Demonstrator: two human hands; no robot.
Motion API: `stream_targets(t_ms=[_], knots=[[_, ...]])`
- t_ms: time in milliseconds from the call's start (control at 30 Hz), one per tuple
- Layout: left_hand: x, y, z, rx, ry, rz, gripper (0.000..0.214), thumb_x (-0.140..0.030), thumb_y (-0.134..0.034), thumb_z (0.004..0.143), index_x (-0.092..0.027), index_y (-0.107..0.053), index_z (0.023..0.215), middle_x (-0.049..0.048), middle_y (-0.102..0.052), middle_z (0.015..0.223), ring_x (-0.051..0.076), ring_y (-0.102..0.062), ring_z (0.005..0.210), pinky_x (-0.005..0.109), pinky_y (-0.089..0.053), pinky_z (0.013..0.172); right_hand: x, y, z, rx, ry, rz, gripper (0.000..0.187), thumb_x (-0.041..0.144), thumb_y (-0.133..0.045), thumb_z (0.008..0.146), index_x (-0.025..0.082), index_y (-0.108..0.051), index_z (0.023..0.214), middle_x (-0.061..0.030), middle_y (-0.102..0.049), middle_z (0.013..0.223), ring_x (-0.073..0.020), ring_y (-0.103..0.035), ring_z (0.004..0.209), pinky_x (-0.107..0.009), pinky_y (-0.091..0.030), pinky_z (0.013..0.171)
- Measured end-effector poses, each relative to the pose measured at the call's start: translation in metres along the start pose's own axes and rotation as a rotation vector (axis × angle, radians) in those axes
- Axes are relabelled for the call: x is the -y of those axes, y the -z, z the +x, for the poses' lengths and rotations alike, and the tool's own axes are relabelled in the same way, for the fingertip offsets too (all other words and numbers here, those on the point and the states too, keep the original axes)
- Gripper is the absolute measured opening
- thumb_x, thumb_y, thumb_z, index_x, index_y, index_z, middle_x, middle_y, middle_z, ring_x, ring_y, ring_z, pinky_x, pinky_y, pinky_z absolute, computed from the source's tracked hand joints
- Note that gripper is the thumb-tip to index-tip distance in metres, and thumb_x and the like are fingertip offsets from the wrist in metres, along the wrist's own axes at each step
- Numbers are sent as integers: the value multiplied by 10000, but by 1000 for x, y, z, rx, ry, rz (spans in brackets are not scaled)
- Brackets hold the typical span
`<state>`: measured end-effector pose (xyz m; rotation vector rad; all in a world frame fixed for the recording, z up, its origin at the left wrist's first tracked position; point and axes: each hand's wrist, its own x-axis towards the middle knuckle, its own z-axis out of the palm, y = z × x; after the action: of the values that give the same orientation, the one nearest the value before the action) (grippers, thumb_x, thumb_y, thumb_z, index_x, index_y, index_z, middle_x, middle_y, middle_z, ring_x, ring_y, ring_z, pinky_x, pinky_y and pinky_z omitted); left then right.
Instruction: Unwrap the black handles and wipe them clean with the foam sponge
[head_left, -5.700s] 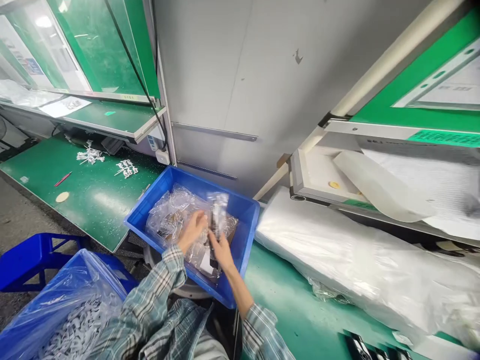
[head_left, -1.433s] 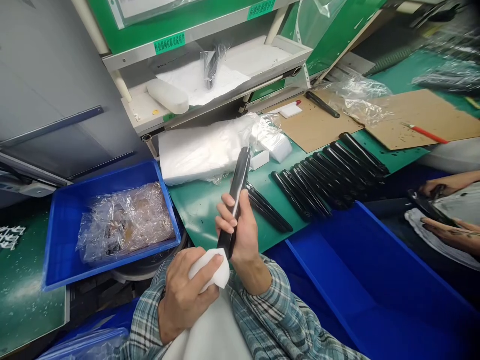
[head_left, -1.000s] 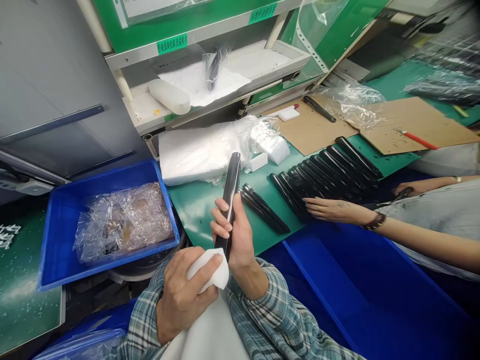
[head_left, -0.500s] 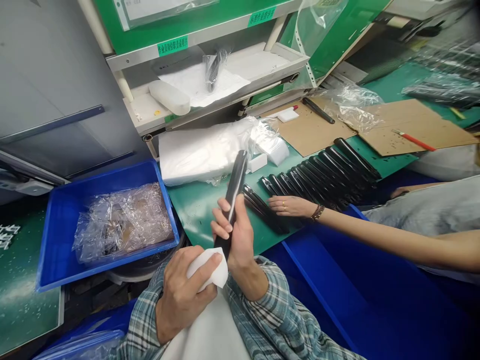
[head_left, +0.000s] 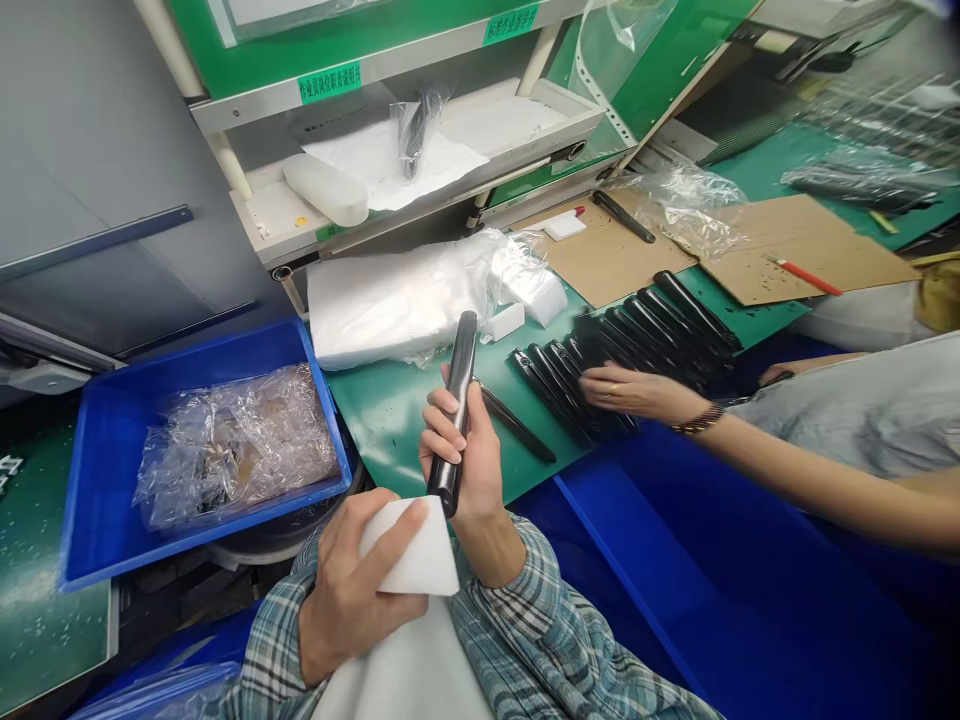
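My right hand [head_left: 465,455] is wrapped round a long black glossy part [head_left: 457,395], held upright over the front edge of the green bench [head_left: 390,410]. My left hand [head_left: 352,590] pinches a white foam pad [head_left: 416,550] just below the part's lower end, close to it. A row of several similar black parts [head_left: 645,325] lies on the bench to the right. Another person's hand [head_left: 634,390] rests on the near end of that row. One more black part [head_left: 517,425] lies alone just right of my right hand.
A blue bin [head_left: 112,450] with crumpled clear plastic bags [head_left: 232,445] sits at left. A larger blue bin [head_left: 712,570] stands at lower right. White foam sheets in plastic [head_left: 405,295] lie behind the bench. Cardboard [head_left: 795,245] with a red pencil [head_left: 802,275] lies at right. A shelf [head_left: 420,165] stands above.
I turned from the left bin to the bench and took up a black part and a foam pad. Another person's hand reached in and slid the row of black parts.
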<state>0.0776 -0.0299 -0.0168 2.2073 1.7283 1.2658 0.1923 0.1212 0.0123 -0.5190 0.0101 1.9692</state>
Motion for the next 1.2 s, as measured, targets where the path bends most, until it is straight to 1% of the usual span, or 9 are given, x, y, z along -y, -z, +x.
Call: stream_targets(t_ms=[167, 333, 467, 633, 800, 933, 1033, 1100, 1200], knots=[[-4, -9, 8, 33, -5, 59, 544, -91, -613, 999, -228, -645, 1525, 104, -712, 1147, 223, -691, 970, 327, -586, 821, -3, -4, -3, -45, 130, -130, 453, 412, -895, 944, 234, -493, 836, 104, -431, 737, -16, -265, 428, -71, -367, 327], [-9, -20, 5, 115, 78, -282, 609, -98, -525, 1063, -258, -548, 1650, 94, -749, 1082, 202, -734, 919, 298, -615, 776, -4, -4, 0, -39, 290, -197, 498, 488, -930, 897, 235, -505, 845, 94, -462, 790, -14, -299, 454, -70, -352, 324], [-10, -12, 2, 127, 94, -535, 501, -216, -558, 1108, -278, -606, 1603, 108, -740, 1129, 205, -757, 950, 300, -640, 798, 0, 1, 5, -23, 175, -146, 413, 425, -884, 956, 242, -520, 889, 99, -460, 766, -21, -293, 443, -66, -364, 332], [-2, 1, 0, -23, 16, -143, 599, -203, -649, 1072, -274, -548, 1658, 140, -675, 1264, 243, -711, 1093, 355, -621, 909, 2, 7, 7, -37, 90, -59, 244, 370, -797, 1028, 264, -576, 1024, 101, -465, 760, -35, -307, 441, -61, -351, 330], [-2, -11, 3, 9, -5, 114, 516, -275, -658, 1092, -277, -611, 1606, 134, -712, 1225, 260, -703, 1075, 365, -589, 918, -3, 2, 0, -37, 181, -150, 384, 436, -893, 943, 251, -556, 933, 99, -448, 775, -26, -269, 445, -70, -351, 329], [-9, -22, 1, 70, 96, -195, 528, -190, -589, 1101, -294, -598, 1618, 103, -734, 1130, 209, -727, 965, 301, -610, 815, -5, -2, -4, -21, 270, -194, 463, 468, -938, 891, 244, -532, 883, 95, -441, 790, -24, -284, 460, -69, -356, 336], [-11, -18, -4, 127, 102, -498, 510, -242, -589, 1117, -298, -588, 1624, 101, -737, 1110, 194, -748, 938, 284, -631, 794, -3, -1, -1, 24, 164, -132, 419, 422, -922, 916, 240, -546, 900, 101, -447, 773, -21, -288, 450, -67, -353, 333], [-8, -11, -8, 72, 86, -538, 509, -248, -612, 1113, -301, -588, 1618, 107, -730, 1150, 200, -752, 967, 306, -641, 820, 1, 3, 3, 22, 99, -72, 340, 371, -877, 964, 241, -564, 938, 103, -465, 763, -21, -309, 444, -62, -356, 339], [0, -1, -11, -5, 111, -402, 501, -256, -594, 1127, -295, -574, 1626, 120, -711, 1236, 214, -749, 1056, 330, -646, 879, 6, 10, 7, -2, 65, -3, 262, 315, -838, 997, 240, -587, 1000, 99, -491, 759, -23, -360, 445, -58, -362, 349]])
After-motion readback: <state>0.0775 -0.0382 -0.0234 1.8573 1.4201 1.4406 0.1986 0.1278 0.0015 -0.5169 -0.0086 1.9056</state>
